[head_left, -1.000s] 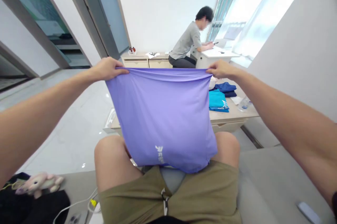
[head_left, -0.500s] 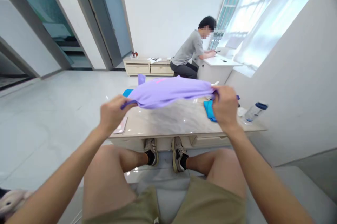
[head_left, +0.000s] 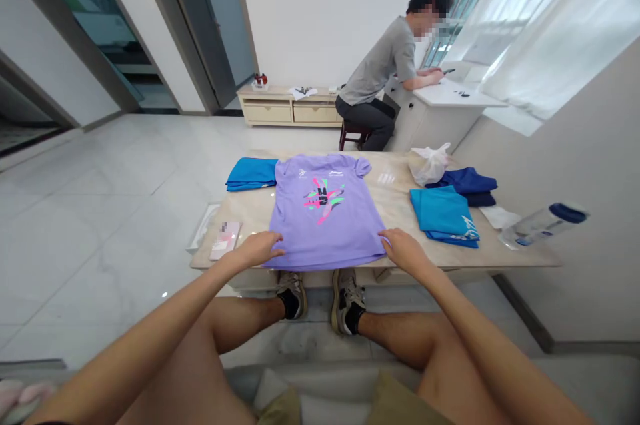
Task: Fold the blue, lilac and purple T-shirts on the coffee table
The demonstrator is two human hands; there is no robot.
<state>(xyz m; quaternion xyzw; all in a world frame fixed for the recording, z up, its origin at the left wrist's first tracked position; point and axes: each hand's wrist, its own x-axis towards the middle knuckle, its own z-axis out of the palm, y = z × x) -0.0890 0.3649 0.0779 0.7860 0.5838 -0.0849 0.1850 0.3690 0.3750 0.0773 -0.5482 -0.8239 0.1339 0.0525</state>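
A purple T-shirt [head_left: 345,225] lies spread flat on the low table, its printed front facing up and its collar at the far side. The lower hem reaches the table's near edge. My left hand [head_left: 260,248] is at the left hem corner, with thumb and fingers apart over the fabric. At the right hem corner, my right hand [head_left: 404,250] touches the side of the T-shirt with its fingertips, which look parted. Folded blue clothing [head_left: 251,174] lies against the T-shirt's left sleeve side. Another folded blue garment [head_left: 443,213] rests to the right.
Dark blue folded clothing [head_left: 465,183], a white plastic bag [head_left: 431,162] and a clear bottle [head_left: 543,225] stand on the table's right part. A pink booklet [head_left: 226,240] lies at the left. Beyond, a person [head_left: 385,65] sits at a white desk [head_left: 460,95].
The purple T-shirt, held stretched in the air between both hands before, has come down flat on the table. Both hands have lowered to its near corners, and their fingers have loosened.
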